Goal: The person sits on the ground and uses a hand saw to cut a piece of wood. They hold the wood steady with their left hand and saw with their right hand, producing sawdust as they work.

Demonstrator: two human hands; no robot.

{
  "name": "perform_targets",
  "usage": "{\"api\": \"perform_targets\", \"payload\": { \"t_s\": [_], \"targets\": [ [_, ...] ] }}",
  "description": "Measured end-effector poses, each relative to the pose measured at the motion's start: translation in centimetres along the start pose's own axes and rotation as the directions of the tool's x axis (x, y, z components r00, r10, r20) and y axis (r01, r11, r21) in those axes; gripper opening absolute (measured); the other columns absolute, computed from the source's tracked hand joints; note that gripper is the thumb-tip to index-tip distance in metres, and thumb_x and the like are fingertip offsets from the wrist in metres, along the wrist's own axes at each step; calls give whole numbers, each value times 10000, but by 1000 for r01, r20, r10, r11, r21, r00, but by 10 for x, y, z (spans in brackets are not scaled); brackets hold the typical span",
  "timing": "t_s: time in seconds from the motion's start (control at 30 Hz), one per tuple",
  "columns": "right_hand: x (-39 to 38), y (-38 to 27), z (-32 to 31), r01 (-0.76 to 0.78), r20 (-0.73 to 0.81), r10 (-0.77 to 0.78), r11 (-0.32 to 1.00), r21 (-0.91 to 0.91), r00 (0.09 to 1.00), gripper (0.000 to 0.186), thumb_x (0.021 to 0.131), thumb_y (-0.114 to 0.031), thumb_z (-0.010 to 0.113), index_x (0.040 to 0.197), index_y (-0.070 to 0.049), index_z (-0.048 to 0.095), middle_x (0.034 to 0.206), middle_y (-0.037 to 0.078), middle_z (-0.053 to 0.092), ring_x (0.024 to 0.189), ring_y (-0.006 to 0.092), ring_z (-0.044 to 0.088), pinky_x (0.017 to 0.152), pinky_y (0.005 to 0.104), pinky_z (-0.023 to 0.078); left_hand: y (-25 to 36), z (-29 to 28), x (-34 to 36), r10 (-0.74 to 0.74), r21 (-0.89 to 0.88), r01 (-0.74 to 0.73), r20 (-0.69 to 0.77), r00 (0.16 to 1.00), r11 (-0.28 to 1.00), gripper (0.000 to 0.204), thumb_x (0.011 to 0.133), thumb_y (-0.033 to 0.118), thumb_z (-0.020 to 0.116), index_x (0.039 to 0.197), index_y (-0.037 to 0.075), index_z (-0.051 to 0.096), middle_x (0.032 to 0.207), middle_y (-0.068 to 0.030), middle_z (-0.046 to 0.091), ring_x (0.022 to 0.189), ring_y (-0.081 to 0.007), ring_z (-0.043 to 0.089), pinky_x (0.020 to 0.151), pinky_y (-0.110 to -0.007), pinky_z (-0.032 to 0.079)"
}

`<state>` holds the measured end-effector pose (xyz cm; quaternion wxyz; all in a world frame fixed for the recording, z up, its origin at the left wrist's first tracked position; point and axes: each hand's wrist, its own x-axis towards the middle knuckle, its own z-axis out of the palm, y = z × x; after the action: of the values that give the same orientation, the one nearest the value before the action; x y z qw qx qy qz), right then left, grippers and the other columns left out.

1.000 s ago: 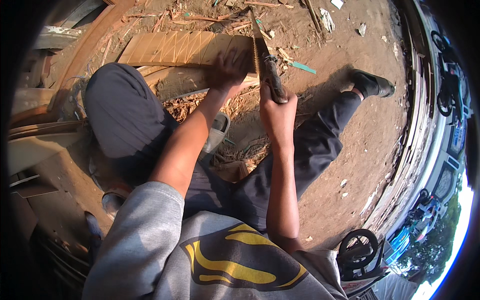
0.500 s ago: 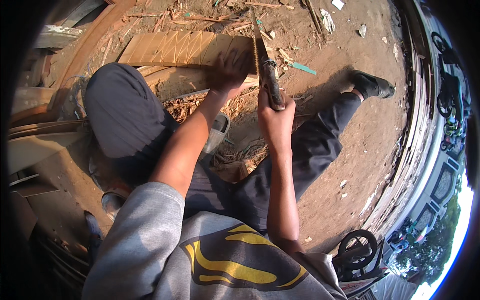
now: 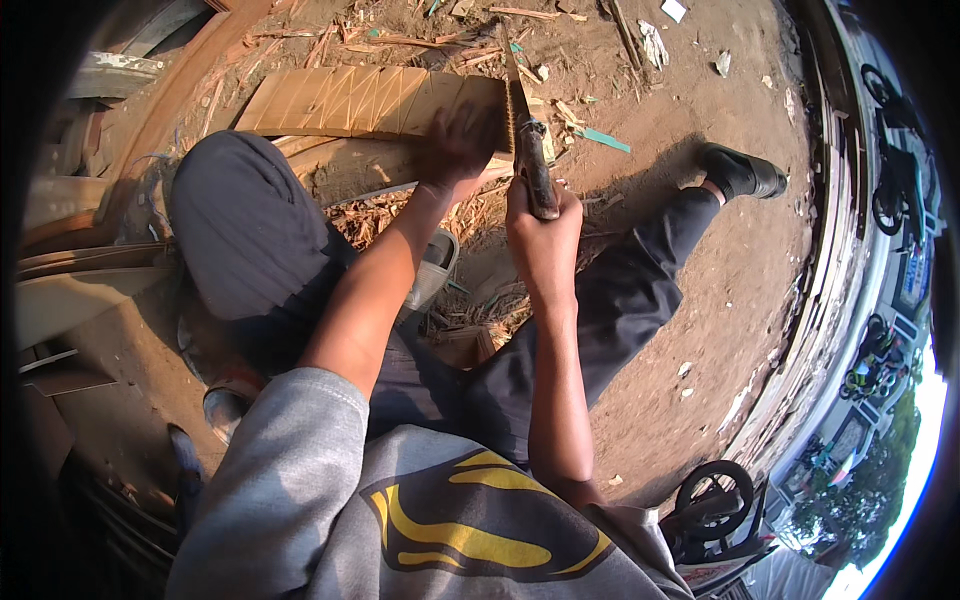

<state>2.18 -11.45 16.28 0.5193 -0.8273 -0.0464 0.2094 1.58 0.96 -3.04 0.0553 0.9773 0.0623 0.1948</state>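
A light wooden board (image 3: 350,100) with zigzag pencil lines lies across the ground in front of me. My left hand (image 3: 462,145) rests on its right part, fingers spread and lying flat, partly in shadow. In my right hand (image 3: 543,220) the fingers are wrapped round the dark, worn handle of a handsaw (image 3: 538,165). Its narrow toothed blade points away from me and stands at the board's right end, close beside my left fingers. Whether the teeth are in the wood I cannot tell.
Under the board lies another wooden piece (image 3: 365,165), with shavings (image 3: 375,222) before it. My bent left knee (image 3: 245,215) is at the left, my stretched right leg (image 3: 650,265) at the right. A sandal (image 3: 435,265) lies between them. Wood scraps and a green strip (image 3: 605,140) litter the dirt.
My right hand and the saw have shifted slightly left and toward me. My left hand stays on the board, which has hardly moved.
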Motion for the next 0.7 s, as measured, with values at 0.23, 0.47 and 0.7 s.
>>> {"api": "perform_targets", "payload": {
  "t_s": [0.23,0.47,0.7],
  "targets": [
    [-121,-6,-43,-132,6,132,991,3,991,121,883,-48,561,793,32,567,641,-6,510,626,37,446,560,229,393,-5,-2,1,19,12,-18,-104,994,1000,849,663,586,707,1320,95,490,1379,-102,459,1203,-349,478,993,-598,339],
    [3,14,-11,-104,1,104,992,74,995,218,896,-108,565,721,8,505,600,-29,423,575,44,350,494,273,314,3,-1,4,15,63,-13,-23,1000,998,795,666,579,694,1284,107,527,1373,-89,470,1245,-320,450,1037,-573,294],
    [-122,2,-48,-169,23,168,984,63,986,149,907,-89,564,823,32,574,650,-31,496,622,27,422,551,203,366,1,-8,2,6,6,-6,-38,999,1000,743,732,525,666,1310,88,500,1382,-98,460,1250,-343,451,1031,-582,307]
  ]
}}
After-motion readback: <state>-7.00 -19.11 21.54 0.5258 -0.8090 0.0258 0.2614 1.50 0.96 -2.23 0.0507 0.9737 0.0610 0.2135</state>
